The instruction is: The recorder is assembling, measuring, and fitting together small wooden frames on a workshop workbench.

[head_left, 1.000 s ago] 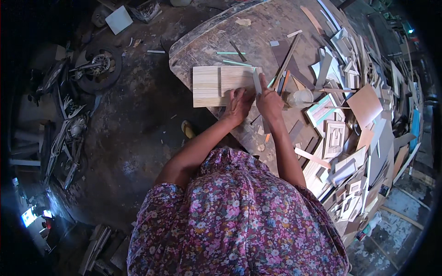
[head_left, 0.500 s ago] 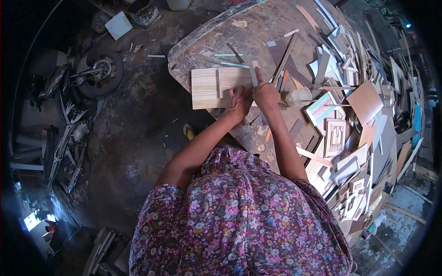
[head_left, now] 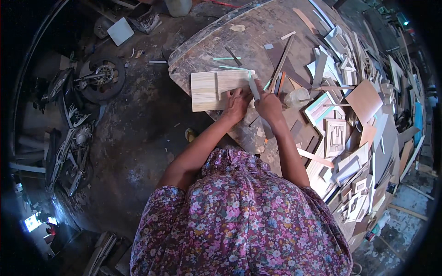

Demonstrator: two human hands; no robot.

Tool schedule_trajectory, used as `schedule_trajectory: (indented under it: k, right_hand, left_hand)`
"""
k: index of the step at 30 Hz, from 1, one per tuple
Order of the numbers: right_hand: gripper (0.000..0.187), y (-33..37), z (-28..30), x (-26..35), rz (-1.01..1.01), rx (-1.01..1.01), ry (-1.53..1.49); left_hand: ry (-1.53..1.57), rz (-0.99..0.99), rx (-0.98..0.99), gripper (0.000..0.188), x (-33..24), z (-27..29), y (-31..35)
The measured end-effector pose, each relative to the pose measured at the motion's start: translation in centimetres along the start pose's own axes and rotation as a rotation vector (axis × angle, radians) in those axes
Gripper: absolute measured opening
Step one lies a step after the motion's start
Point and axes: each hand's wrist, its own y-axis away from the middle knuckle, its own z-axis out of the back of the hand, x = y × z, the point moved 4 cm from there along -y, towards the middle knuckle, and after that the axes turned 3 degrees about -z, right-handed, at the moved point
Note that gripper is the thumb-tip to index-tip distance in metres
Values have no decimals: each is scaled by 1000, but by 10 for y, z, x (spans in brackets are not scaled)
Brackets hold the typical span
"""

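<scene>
On the scarred table (head_left: 258, 32), both hands (head_left: 237, 103) (head_left: 268, 102) press flat on a pale, striped wooden board (head_left: 209, 89); wood scraps (head_left: 350, 138) right, dirt floor (head_left: 138, 138) left.

Cluttered woodworking workshop, worn round workbench (head_left: 258, 32) strewn with wood strips and offcuts, heap of small picture frames (head_left: 340, 138) and board scraps at the right, stained dirt floor (head_left: 133, 138), wheel (head_left: 103, 78) and metal junk at the left.

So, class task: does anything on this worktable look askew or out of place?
Yes. The pale wooden panel under the left hand juts past the table edge, and frames and offcuts lie heaped at all angles on the right.
</scene>
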Motion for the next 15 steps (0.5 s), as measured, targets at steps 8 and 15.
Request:
schedule_trajectory:
  k: [8, 15]
  right_hand:
    - [60, -7, -5, 2, -71, 29, 117]
    - [60, -15, 0, 13, -80, 74, 123]
  left_hand:
    - [80, 48, 4, 28, -1, 0, -3]
    - [37, -18, -133, 22, -1, 5, 1]
